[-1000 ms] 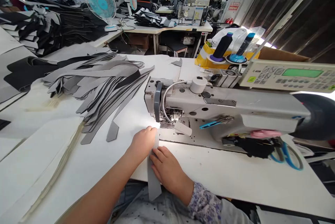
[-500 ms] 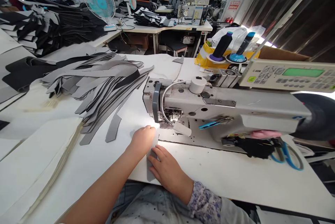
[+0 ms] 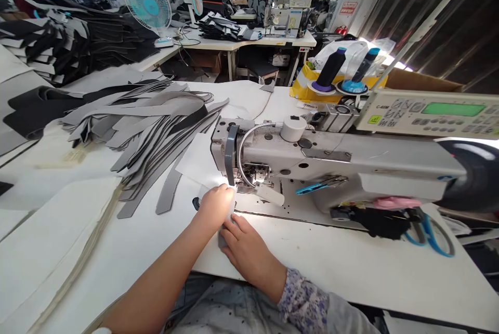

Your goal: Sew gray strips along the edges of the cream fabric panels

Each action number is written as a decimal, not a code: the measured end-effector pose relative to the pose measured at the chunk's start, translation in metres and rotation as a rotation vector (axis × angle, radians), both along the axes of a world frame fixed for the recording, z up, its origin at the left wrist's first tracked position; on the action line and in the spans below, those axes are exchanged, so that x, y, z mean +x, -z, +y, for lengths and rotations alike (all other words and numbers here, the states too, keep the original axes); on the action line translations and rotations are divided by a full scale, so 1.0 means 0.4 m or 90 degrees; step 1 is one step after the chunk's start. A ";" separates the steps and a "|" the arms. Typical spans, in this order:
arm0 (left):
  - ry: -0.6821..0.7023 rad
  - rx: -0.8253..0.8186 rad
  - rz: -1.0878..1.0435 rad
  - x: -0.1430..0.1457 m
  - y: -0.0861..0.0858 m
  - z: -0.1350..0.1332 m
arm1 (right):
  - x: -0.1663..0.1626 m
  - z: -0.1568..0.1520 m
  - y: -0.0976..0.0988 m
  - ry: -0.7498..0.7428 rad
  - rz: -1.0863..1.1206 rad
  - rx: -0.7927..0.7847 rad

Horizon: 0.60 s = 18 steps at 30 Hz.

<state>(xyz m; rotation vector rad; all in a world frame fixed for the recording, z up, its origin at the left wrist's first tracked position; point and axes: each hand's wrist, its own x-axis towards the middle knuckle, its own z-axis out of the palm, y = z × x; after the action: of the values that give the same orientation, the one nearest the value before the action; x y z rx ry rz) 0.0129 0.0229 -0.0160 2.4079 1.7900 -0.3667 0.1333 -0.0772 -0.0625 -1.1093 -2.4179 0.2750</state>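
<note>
Grey strip (image 3: pixel 222 241) pressed down by left hand (image 3: pixel 212 210) and right hand (image 3: pixel 245 248), fingers loosely open

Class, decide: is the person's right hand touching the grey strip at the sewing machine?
Touching. The head view shows the right hand lying flat on the grey strip, with no gap between them.

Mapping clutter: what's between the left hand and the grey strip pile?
Head view: one loose grey strip on the white table, between left hand and grey strip pile; a small dark item beside the hand.
</note>
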 end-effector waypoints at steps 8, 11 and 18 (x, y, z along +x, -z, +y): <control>-0.012 0.020 -0.023 0.035 0.006 0.030 | -0.005 0.058 -0.026 0.003 0.025 -0.008; 0.005 0.016 -0.039 0.014 0.002 0.033 | -0.007 0.060 -0.008 0.025 0.022 0.002; 0.161 0.053 -0.150 -0.101 -0.017 0.007 | -0.011 0.046 0.020 0.052 0.014 0.015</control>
<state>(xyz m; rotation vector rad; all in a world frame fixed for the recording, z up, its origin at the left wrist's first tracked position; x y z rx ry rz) -0.0276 0.0256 -0.0091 2.6138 1.4343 -0.0267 0.1291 -0.0588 -0.0704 -1.1851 -2.3443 0.2298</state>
